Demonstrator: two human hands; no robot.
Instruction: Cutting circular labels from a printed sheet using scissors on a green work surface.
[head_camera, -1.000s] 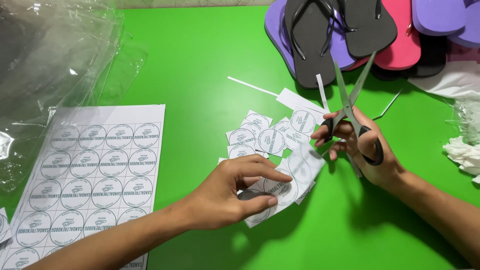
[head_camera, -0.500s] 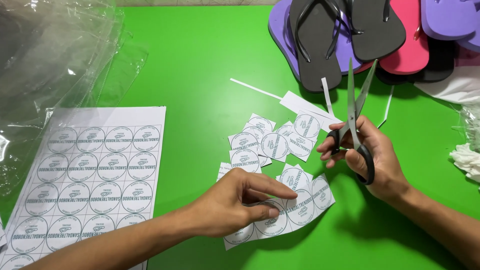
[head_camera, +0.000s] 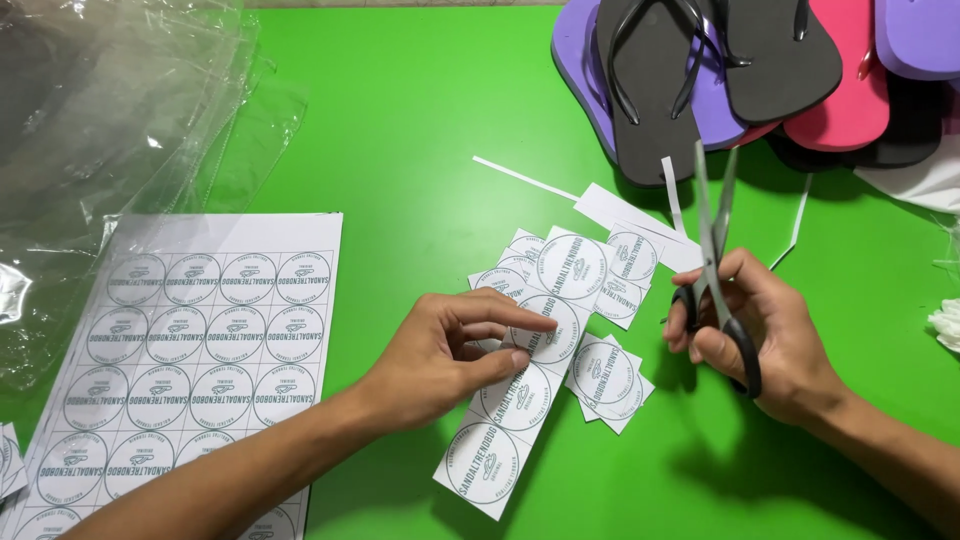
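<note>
My left hand (head_camera: 455, 350) pinches a white paper strip of round printed labels (head_camera: 510, 420) between thumb and fingers, the strip slanting down toward me on the green table (head_camera: 400, 130). My right hand (head_camera: 770, 335) grips black-handled scissors (head_camera: 715, 250), the blades slightly parted and pointing up and away. Between the two hands lies a pile of cut square labels (head_camera: 585, 270), some overlapping.
A full sheet of round labels (head_camera: 190, 340) lies at the left. Clear plastic bags (head_camera: 110, 130) are heaped at the far left. Grey, purple and pink flip-flops (head_camera: 740, 70) are stacked at the top right. Thin paper offcuts (head_camera: 525, 178) lie near them.
My left hand has lifted the label strip toward the pile and shifted its grip further up. My right hand with the scissors has drifted slightly right and lower.
</note>
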